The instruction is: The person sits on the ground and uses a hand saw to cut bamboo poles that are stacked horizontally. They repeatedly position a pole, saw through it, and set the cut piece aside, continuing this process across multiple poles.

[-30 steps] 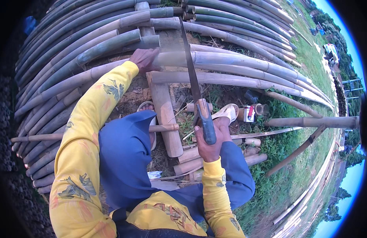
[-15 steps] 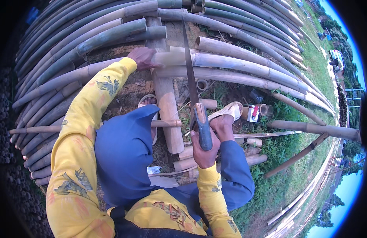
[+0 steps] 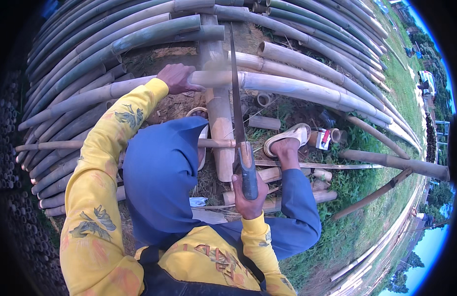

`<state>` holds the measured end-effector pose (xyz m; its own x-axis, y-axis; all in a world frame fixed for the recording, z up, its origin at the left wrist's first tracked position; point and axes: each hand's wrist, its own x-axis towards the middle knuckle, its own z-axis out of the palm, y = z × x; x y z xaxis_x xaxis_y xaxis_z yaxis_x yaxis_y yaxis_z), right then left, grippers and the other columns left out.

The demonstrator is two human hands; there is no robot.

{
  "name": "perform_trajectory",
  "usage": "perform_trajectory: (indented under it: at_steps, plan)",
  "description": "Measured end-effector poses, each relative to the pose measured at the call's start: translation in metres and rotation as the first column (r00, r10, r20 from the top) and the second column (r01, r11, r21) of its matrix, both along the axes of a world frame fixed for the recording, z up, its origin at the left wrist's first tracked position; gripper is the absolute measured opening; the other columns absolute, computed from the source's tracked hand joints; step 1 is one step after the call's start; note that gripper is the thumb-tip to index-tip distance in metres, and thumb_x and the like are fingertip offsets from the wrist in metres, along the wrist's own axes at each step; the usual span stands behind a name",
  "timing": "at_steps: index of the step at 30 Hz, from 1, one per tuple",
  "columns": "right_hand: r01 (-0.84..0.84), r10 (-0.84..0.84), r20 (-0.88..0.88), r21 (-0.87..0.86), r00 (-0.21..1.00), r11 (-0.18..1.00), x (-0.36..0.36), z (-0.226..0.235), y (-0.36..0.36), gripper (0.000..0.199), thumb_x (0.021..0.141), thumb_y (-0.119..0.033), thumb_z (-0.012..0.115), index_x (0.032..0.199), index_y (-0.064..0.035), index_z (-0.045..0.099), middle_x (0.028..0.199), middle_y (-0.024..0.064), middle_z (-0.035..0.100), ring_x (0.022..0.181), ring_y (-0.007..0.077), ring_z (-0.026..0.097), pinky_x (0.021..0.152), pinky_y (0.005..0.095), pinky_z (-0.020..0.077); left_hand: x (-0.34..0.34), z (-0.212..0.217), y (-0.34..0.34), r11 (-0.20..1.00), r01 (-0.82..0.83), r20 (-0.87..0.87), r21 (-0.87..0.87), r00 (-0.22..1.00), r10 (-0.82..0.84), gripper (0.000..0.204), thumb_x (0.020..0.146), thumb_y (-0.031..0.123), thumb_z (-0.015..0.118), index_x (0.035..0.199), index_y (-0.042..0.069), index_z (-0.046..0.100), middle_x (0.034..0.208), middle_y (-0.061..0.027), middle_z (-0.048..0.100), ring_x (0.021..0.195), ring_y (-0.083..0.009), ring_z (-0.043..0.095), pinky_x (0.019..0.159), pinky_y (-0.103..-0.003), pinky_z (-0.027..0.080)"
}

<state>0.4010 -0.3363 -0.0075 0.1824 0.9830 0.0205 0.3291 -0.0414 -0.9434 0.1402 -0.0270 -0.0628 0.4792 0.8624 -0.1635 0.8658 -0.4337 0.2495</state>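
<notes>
My left hand is closed around a long pale bamboo pole, just left of a thick bamboo length that runs under it. In my right hand is a handsaw, gripped by its dark handle with the fingers wrapped round. The saw's long tapering blade points away from me and crosses the pole to the right of my left hand. Between hand and blade the pole looks blurred. Directly behind it lies another bamboo pole.
Bamboo poles are stacked at the left, with more poles at the far right. Cut pieces lie near my sandalled foot. A small white and red box sits beyond it. Bamboo props stand at the right.
My right hand and the saw have drawn slightly toward me. The pole just in front of the held one no longer shows there; a pole shows just behind it. The whole view has shifted slightly.
</notes>
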Motion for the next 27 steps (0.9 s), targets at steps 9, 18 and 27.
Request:
perform_trajectory:
  at_steps: [9,18,27]
  plan:
    - [-0.107,0.107,0.005,0.027,0.994,0.994,-0.014,0.017,-0.052,0.015,0.09,-0.005,0.077,0.097,-0.0007,0.065,0.068,0.0086,0.06,0.056,0.0206,0.058,0.057,0.034,0.0474,-0.043,0.015,-0.066,0.999,-0.034,-0.048,-0.008,0.998,0.034,0.08,0.081,0.079,0.066,0.103,0.002,0.068,0.082,-0.0259,0.07,0.083,-0.0449,0.07,0.077,-0.055,0.053]
    - [-0.142,0.133,-0.091,-0.103,0.987,0.985,-0.052,0.042,-0.058,0.016,0.092,-0.006,0.075,0.103,0.0001,0.066,0.071,0.0014,0.058,0.062,0.0089,0.05,0.058,0.0278,0.0432,-0.085,0.015,-0.085,0.996,-0.079,-0.065,-0.048,0.995,0.076,0.088,0.079,0.085,0.062,0.101,0.0,0.07,0.088,-0.026,0.072,0.089,-0.045,0.071,0.083,-0.054,0.055]
    - [-0.1,0.087,-0.101,-0.132,0.991,0.986,-0.063,0.041,-0.053,0.017,0.093,-0.005,0.074,0.108,0.001,0.067,0.071,0.0021,0.06,0.064,0.0079,0.052,0.06,0.0281,0.0456,-0.077,0.029,-0.079,0.987,-0.065,-0.024,-0.146,0.998,0.062,0.086,0.08,0.084,0.061,0.107,0.003,0.073,0.096,-0.0245,0.074,0.096,-0.0425,0.071,0.087,-0.053,0.054]
